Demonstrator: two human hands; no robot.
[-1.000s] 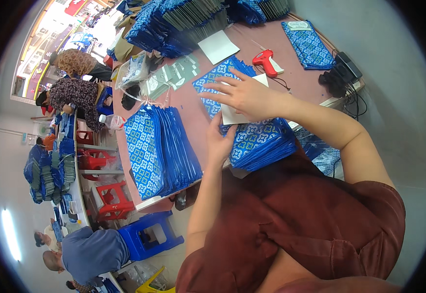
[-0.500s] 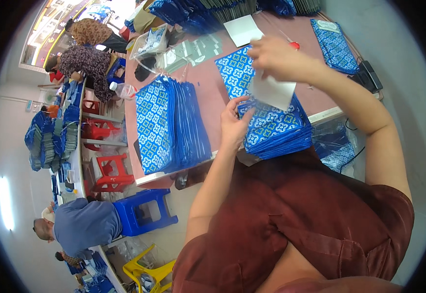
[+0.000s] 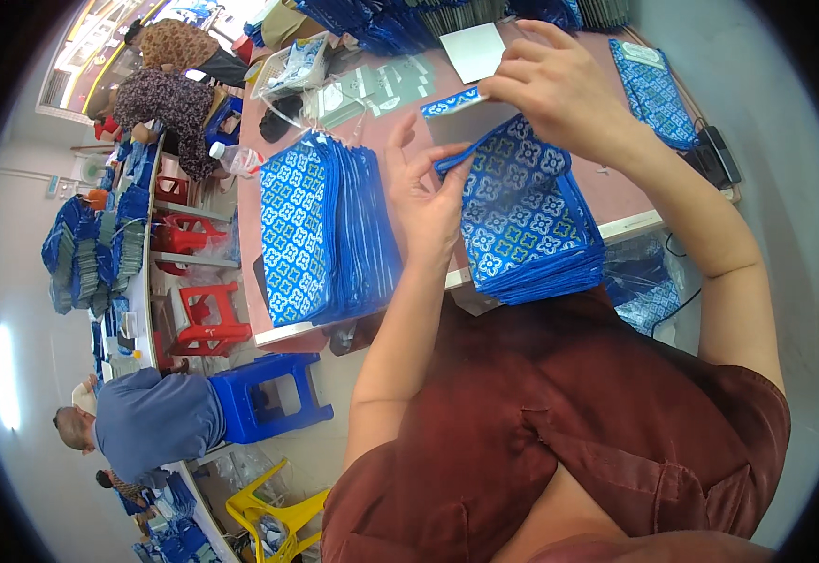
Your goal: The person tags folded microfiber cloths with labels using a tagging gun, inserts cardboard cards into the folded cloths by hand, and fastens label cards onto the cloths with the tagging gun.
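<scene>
A stack of blue bags (image 3: 533, 211) with a white floral pattern lies at the table's near edge. The top bag's mouth is spread, and a pale inner face (image 3: 475, 122) shows below a patterned strip. My left hand (image 3: 428, 192) pinches the near blue lip between thumb and fingers, with other fingers raised. My right hand (image 3: 564, 94) is closed at the far lip by the patterned strip; its fingertips partly hide what they grip. Beyond it lies a white square card (image 3: 473, 53). To the left stands a thick second stack of patterned bags (image 3: 297, 235).
Clear plastic sleeves (image 3: 372, 92) and a white basket (image 3: 292, 68) lie at the far left of the pink table (image 3: 419, 272). A folded patterned bag (image 3: 653, 94) and black device (image 3: 714, 159) lie right. Stools, including a blue one (image 3: 273, 399), and several people are left.
My right hand has moved up and away; the white card seen under it no longer shows plainly. The top bag's near lip is now folded back in my left hand, and its mouth gapes.
</scene>
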